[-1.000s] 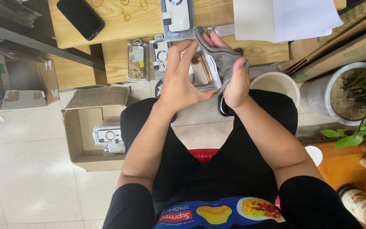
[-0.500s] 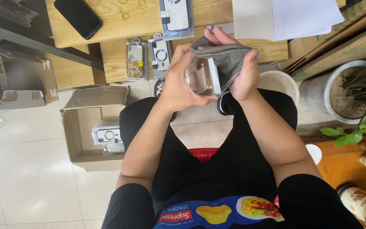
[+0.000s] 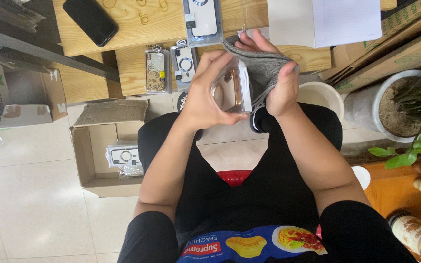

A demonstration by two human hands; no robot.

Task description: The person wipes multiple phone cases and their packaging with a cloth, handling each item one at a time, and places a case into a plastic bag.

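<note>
Near the knees, at left, an open cardboard box (image 3: 104, 160) on the floor holds packaged cases. Above the lap, the left hand (image 3: 204, 95) pinches a clear phone case (image 3: 230, 89) by its edges; the right hand (image 3: 276, 78), its grip closed around a grey cloth (image 3: 264, 68), presses it against the case. For a good wipe, support the case rigidly and apply even strokes. Farther off, the desk (image 3: 288, 58) carries more packaged cases (image 3: 171, 68).

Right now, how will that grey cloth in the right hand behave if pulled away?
The grey cloth drapes over the right hand in folds, so it is probably floppy and light. Its knit looks grippy, unlikely to slip. It touches the clear phone case, so it may drag that.
</note>
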